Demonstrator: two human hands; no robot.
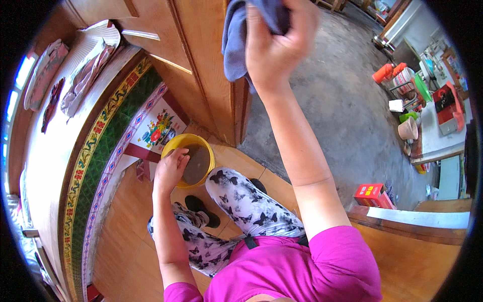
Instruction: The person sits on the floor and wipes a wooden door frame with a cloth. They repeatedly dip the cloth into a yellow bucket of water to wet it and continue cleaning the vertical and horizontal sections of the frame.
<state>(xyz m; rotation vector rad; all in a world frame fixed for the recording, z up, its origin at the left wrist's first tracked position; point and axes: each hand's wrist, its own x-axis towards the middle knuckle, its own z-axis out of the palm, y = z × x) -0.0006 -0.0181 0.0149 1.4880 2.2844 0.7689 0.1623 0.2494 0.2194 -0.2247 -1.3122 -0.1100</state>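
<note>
My right hand (282,45), raised high at the top of the view, grips a dark blue cloth (234,45). The cloth hangs against the edge of a brown wooden door (209,80), and part of it is hidden by my fingers. Lower down, my left hand (171,171) is over the left rim of a yellow bucket (210,151). Its fingers are loosely bent and slightly apart, with nothing visible in them. Murky greyish water (196,163) shows inside the bucket, which stands on the tiled floor (126,221) in front of my knees.
On my left runs a ledge (45,166) with a patterned tile front, folded fabrics lying on it. Beyond the door spreads a grey concrete floor (327,116). A red box (373,195) sits there, and a cluttered counter (437,136) stands at the right.
</note>
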